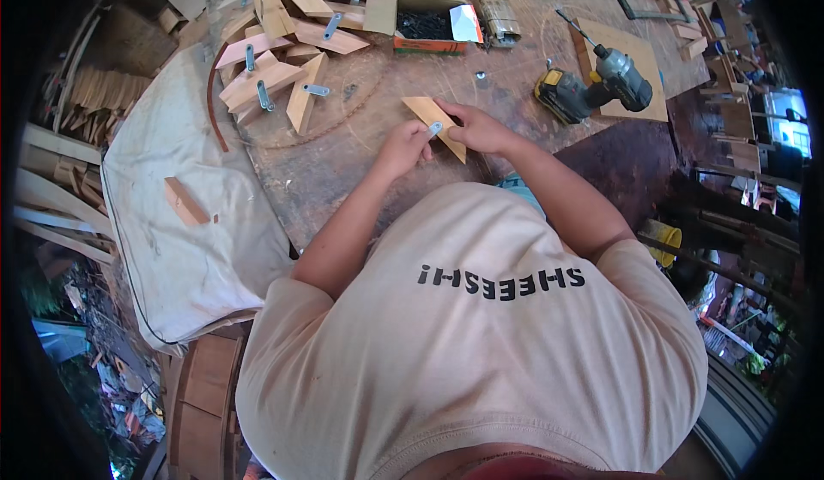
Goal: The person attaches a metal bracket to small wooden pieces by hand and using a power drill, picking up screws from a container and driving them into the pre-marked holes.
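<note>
mitred wooden block (pixel 422 108) | over worktop (pixel 343 171) | left grip (pixel 405 148): pinching metal plate (pixel 436 127) against block; right grip (pixel 481 132): clasping block's edge | probably light, stiff; hold long sides

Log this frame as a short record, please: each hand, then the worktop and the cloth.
Left hand: fingers at a metal tab on the wood piece
Right hand: gripping that piece
Worktop, far left: wood pile, several pieces tabbed
Worktop, far middle: open box, small dark parts inside
Worktop, right: cordless driver
Cloth: wood block
</note>
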Available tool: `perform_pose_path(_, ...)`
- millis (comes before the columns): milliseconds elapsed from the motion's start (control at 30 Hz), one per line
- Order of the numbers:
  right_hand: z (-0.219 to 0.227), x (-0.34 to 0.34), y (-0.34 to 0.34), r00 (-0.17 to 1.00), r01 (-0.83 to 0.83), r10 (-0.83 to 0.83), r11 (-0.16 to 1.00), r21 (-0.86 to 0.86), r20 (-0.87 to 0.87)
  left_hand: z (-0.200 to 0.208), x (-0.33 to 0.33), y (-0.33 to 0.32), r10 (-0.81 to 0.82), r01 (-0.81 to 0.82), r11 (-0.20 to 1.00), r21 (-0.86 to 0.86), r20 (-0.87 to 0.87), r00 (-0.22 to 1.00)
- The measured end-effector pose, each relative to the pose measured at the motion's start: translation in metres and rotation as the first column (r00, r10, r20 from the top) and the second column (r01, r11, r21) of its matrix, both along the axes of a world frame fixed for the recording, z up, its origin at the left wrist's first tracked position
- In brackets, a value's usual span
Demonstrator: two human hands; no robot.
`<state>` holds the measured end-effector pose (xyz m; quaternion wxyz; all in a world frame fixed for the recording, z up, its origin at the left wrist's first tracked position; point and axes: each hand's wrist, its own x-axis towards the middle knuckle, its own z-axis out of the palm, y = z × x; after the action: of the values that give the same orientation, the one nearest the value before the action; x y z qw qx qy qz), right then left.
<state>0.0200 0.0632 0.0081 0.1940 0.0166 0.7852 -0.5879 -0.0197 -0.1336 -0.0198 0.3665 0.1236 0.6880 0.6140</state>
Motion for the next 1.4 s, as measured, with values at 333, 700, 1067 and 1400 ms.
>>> perform_pose_path(333, 0.006, -0.009, 0.008, 0.999, -0.052, 0.048, 0.985, 0.162, 0.024, 0.004, 0.004, 0.008, -0.007, 0.009, 0.994, -0.109, 0.018, 1.000)
perform_pose_path(700, -0.009, -0.027, 0.009, 0.988, 0.041, -0.054, 0.995, 0.093, 0.148, -0.005, -0.004, 0.012, -0.057, 0.073, 0.990, -0.119, 0.134, 0.989)
perform_pose_path(1067, -0.001, -0.027, 0.005, 0.991, -0.022, -0.012, 0.968, 0.251, 0.132, -0.007, -0.014, 0.013, -0.117, 0.132, 0.982, -0.135, 0.114, 0.987)
perform_pose_path(1400, -0.032, -0.016, 0.019, 0.996, 0.074, -0.078, 0.993, 0.089, 0.047, 0.002, -0.018, 0.021, -0.106, 0.123, 0.985, -0.119, 0.139, 0.985)
